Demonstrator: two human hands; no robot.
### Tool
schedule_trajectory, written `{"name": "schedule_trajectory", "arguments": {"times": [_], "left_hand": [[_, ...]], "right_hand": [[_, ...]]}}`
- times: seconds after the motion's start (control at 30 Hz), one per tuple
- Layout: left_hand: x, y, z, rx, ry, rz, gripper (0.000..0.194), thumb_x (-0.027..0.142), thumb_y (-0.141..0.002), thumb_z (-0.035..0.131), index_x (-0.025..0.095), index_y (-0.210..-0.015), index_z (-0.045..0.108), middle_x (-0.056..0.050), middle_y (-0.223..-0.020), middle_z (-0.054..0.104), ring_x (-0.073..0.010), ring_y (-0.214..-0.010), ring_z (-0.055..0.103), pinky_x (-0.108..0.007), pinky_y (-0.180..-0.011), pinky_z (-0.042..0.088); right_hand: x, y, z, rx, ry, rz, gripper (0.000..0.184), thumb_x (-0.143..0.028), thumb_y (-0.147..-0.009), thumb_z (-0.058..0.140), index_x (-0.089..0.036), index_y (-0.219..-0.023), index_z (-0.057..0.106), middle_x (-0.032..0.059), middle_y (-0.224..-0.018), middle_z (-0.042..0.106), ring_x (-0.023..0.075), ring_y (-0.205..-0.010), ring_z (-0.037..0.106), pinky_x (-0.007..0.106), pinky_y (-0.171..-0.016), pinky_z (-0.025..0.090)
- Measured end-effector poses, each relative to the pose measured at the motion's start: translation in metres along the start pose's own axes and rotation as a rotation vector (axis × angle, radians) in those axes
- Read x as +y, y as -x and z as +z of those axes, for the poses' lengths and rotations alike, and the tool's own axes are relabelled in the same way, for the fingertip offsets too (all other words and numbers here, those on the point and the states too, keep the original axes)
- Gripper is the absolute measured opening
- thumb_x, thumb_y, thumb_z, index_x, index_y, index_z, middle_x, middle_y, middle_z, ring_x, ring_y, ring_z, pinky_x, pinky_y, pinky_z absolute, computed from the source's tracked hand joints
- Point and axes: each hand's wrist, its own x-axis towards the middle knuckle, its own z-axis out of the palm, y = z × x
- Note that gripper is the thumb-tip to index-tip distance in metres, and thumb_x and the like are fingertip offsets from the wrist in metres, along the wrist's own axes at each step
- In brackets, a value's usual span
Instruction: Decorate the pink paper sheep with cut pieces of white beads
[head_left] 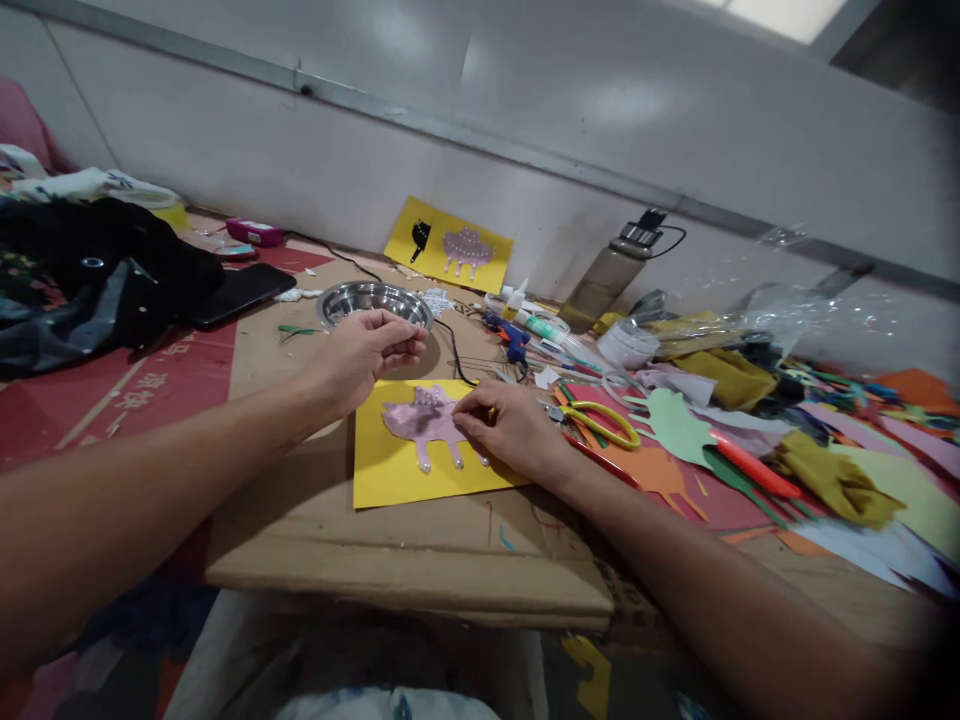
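A yellow card [382, 480] lies flat on the cardboard. On it is a pink animal-shaped cutout [409, 425], with small pearl-like beads along its top and on its feet. My right hand [514, 425] rests over the card's right part, thumb and fingertips pinched at the cutout's edge; whatever is between them is hidden. My left hand [371, 360] hovers in front of a shiny metal bowl [337, 300], fingers curled and closed together. Anything it holds is too small to make out.
Against the wall leans another decorated yellow card [480, 270]. A blue glue gun [514, 340], yellow-handled scissors [611, 425], a grey bottle [607, 275] and paper scraps crowd the right side. A black phone-like slab [244, 295] and dark cloth [97, 270] lie left.
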Motion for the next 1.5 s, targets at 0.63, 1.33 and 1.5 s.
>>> {"name": "schedule_trajectory", "arguments": {"times": [0.63,1.33,1.5], "left_hand": [[0.002,0.001,0.001,0.02,-0.002,0.007,0.011,0.011,-0.075,0.062,0.012,-0.066,0.057,-0.006,-0.078,0.067,-0.0094,-0.065,0.06,-0.027,-0.07,0.047],[-0.007,0.003,0.006,-0.034,0.011,-0.05,0.01,0.011,-0.074,0.064,0.011,-0.065,0.06,-0.005,-0.07,0.066,-0.01,-0.064,0.06,-0.028,-0.073,0.047],[-0.01,0.006,0.008,-0.029,-0.006,-0.064,0.009,0.012,-0.072,0.066,0.011,-0.066,0.061,-0.005,-0.071,0.066,-0.0099,-0.065,0.059,-0.026,-0.07,0.045]], "right_hand": [[0.001,0.005,-0.004,-0.113,0.124,-0.197,0.015,-0.016,-0.086,0.055,-0.016,-0.088,0.07,0.0074,-0.084,0.065,0.016,-0.08,0.058,0.027,-0.072,0.045],[-0.002,0.005,0.009,-0.017,0.193,-0.097,0.009,-0.016,-0.084,0.056,-0.017,-0.081,0.064,0.0055,-0.083,0.064,0.0159,-0.077,0.056,0.027,-0.072,0.043],[-0.002,0.005,0.013,-0.009,0.221,-0.099,0.008,-0.016,-0.084,0.056,-0.016,-0.082,0.063,0.0067,-0.084,0.065,0.017,-0.08,0.056,0.029,-0.074,0.043]]}}
